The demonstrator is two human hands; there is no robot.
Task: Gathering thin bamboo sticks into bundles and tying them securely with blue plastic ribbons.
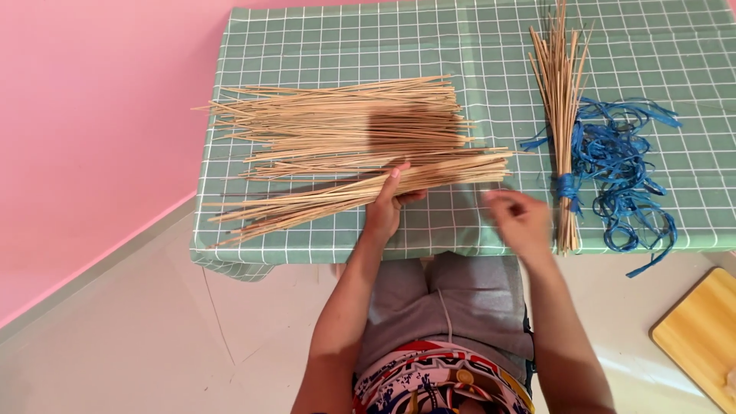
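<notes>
On the green checked worktop [307,46], three lots of thin pale sticks lay: one loose heap [345,123], one gathered bunch [322,201] and one tied bundle [562,115] bound with blue strip beside a tangle of blue strips [625,165]. The left hand [386,203] was closed around the gathered bunch, whose long axis ran left to right, rising slightly rightward, near the front edge. The right hand [521,218], blurred, hovered half open and empty just beside the bundle. A wooden board [701,333] was cut off at the frame's corner.
</notes>
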